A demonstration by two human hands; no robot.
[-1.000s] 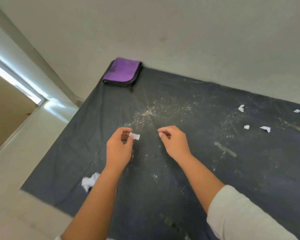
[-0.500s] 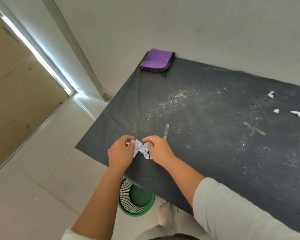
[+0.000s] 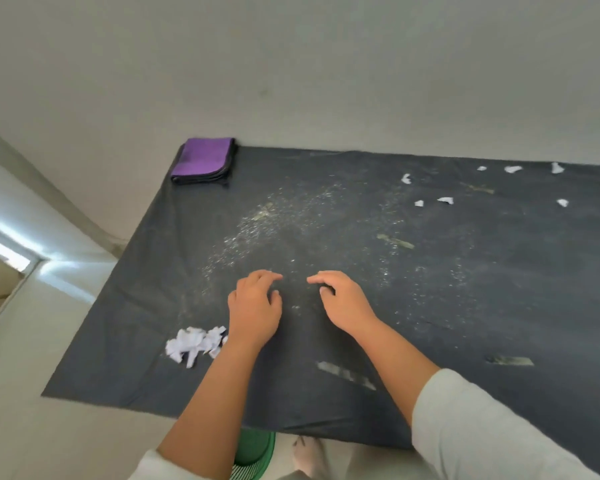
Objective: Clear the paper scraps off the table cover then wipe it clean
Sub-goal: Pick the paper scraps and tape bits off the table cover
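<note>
A dark grey table cover is dusted with fine pale crumbs in its middle. A heap of white paper scraps lies near its front left, just left of my left wrist. Several more loose scraps sit at the far right. My left hand hovers over the cover with curled, spread fingers and holds nothing. My right hand is beside it, also empty with fingers apart. A folded purple cloth lies at the far left corner.
A green basket stands on the floor under the cover's front edge, partly hidden by my left arm. My foot is beside it. A plain wall rises behind the table. Strips of tape residue mark the cover.
Half a second ago both hands held a bunch of scraps together near the front edge. Now the scraps lie in a heap on the cover and both hands are empty, further in.
</note>
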